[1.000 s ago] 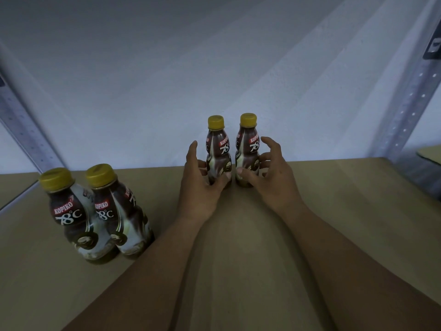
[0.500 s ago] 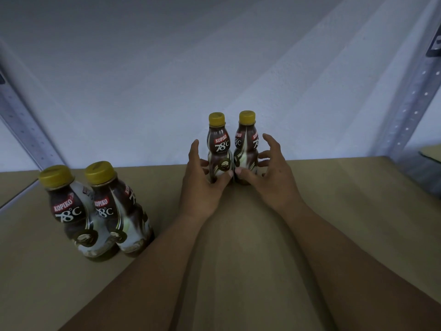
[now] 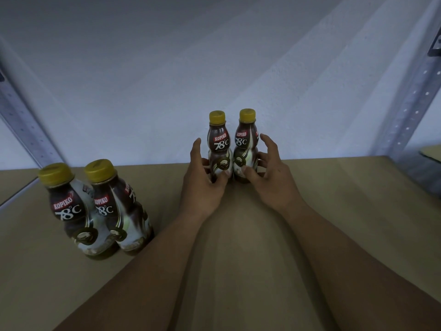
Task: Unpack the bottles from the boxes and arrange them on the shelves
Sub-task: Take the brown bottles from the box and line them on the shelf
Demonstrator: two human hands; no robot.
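- Grips the back-left bottle [image 3: 219,151] low on its body with the left hand [image 3: 202,187]: thumb pressed on the front near the base, the other fingers [image 3: 204,162] wrapped round the far flank, forefinger lifted straight beside the label.
- Clasps the back-right bottle [image 3: 245,146] with the right hand [image 3: 272,180] in mirror fashion: thumb on the lower front, curled fingers touching the waist, forefinger raised clear of the shoulder.
- Finds both bottles upright and touching side by side, far back on the shelf [image 3: 238,271], just before the wall [image 3: 167,68].
- Counts a front pair [image 3: 71,211] as well, upright and touching, well apart to the left and nearer the shelf's front edge.
- Judges each bottle to be small, stiff plastic, full and so fairly weighty for its size; not fragile, but tall and narrow enough to topple under a push near the cap.
- Expects the glossy printed sleeve to be slick, so favours a hold at the pinched waist or the lower bulge, never by the cap alone.
- Notes round yellow screw caps, brown-and-cream sleeves and hourglass bodies.
- Notes too the shelf's matt tan board, the pale grainy wall and a perforated grey metal upright [image 3: 410,103] on the right.
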